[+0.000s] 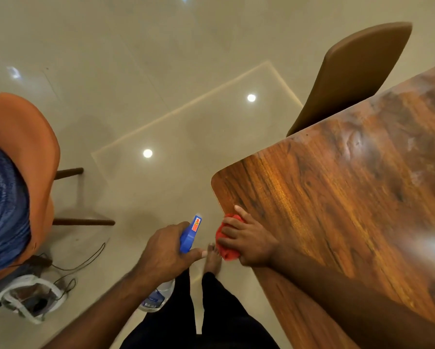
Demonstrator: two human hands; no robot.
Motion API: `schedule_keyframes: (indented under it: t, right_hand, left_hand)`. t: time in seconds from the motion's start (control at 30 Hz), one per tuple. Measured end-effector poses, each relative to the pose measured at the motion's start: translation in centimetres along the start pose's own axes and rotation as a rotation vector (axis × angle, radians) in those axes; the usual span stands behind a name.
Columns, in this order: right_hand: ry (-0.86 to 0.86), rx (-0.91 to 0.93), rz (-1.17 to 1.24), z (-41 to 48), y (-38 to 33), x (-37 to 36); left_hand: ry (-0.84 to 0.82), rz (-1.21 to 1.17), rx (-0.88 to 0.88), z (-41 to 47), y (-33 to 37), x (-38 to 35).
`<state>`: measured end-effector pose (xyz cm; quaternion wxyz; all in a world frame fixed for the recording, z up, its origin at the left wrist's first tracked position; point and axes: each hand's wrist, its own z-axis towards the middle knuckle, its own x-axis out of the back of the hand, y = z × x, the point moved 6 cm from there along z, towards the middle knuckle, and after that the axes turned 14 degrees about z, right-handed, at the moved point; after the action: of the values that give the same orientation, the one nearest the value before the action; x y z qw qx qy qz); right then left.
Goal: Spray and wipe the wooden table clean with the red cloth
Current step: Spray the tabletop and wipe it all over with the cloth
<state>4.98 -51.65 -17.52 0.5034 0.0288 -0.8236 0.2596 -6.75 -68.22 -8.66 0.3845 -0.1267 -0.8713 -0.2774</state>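
Fingers of the left hand (166,250) curl round the neck of the spray bottle (189,235), thumb stretched out along its right side. It hangs over the floor, just left of the table's edge. Blue nozzle points up and away; the clear body hangs below the wrist, partly hidden.

Right hand (249,241): fingers spread and nearly straight, pressing the red cloth (222,245) down. Cloth is bunched up at the near left edge of the wooden table (349,197), close to the rounded corner, and part of it hangs past the edge. Forearm lies across the tabletop.

Surroundings, far left first. Orange chair (27,152) stands well apart from the table, with blue fabric (2,210) over its near side. White bag (30,295) sits on the floor beside it, and a thin dark cable (85,263) loops close by. Glossy beige floor (136,84) reflects round ceiling lights. Bare foot (213,258) and black trousers (176,323) show between the two hands. Brown chair back (357,74) rises behind the table's far edge. Tabletop shows pale smeared patches toward the right.
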Motion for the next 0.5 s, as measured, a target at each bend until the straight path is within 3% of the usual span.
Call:
schedule_keyframes:
  t: [0.17, 0.27, 0.43, 0.5]
  right_hand:
    - [0.028, -0.132, -0.072, 10.1, 4.3, 6.9]
    - [0.083, -0.407, 0.088, 12.9, 7.1, 9.9]
    - [0.208, -0.469, 0.28, 9.6, 8.3, 9.8]
    - [0.306, -0.627, 0.363, 6.7, 11.9, 11.2]
  left_hand:
    - [-0.047, 0.07, -0.075, 2.2, -1.3, 1.4]
    - [-0.049, 0.105, -0.12, 3.5, -1.9, 3.0]
    - [-0.043, 0.155, -0.18, 5.3, -2.9, 5.5]
    - [-0.029, 0.167, -0.2, 6.0, -3.1, 6.7]
